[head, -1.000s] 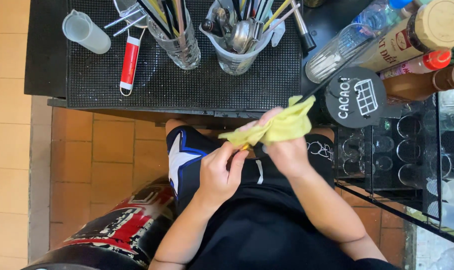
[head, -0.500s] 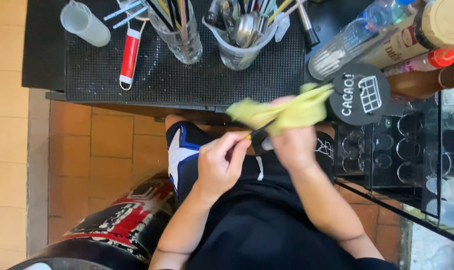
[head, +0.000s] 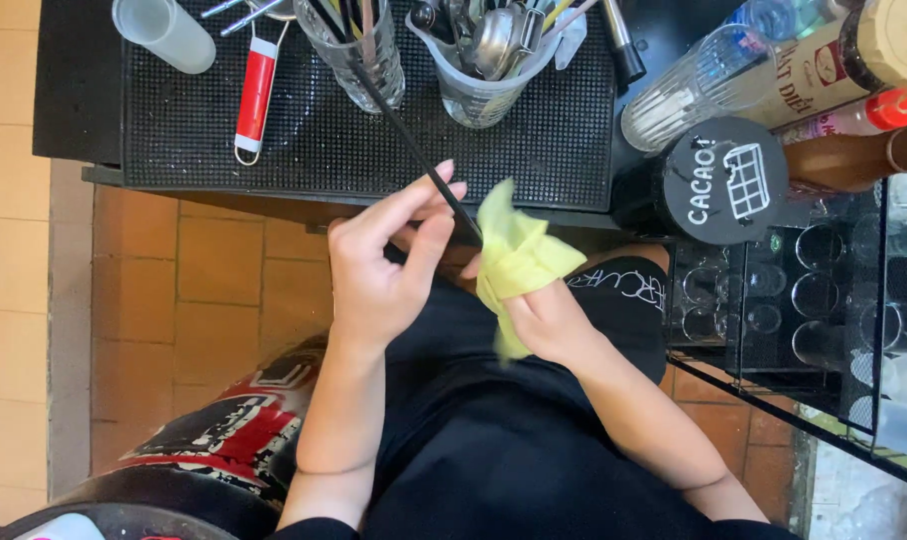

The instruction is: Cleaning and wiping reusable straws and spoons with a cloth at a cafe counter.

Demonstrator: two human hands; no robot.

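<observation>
My left hand (head: pixel 384 265) pinches a thin black stick (head: pixel 414 150), its far end up by the clear cups on the counter. My right hand (head: pixel 549 320) grips a yellow cloth (head: pixel 514 255) wrapped around the stick's near end. Both hands are held in front of my body, just below the edge of the black counter mat (head: pixel 304 140). The stick's tip inside the cloth is hidden.
On the mat stand two clear cups (head: pixel 479 60) of utensils, a frosted cup (head: pixel 164 32) and a red-handled tool (head: pixel 256 95). A round black lidded tin (head: pixel 719 180) and bottles (head: pixel 824 70) lie at the right. A rack of glasses (head: pixel 824 290) sits lower right, tiled floor left.
The view has shifted and the hands now sit lower, below the counter edge. The black stick is now seen stretched between the left fingers and the cloth, which has bunched up.
</observation>
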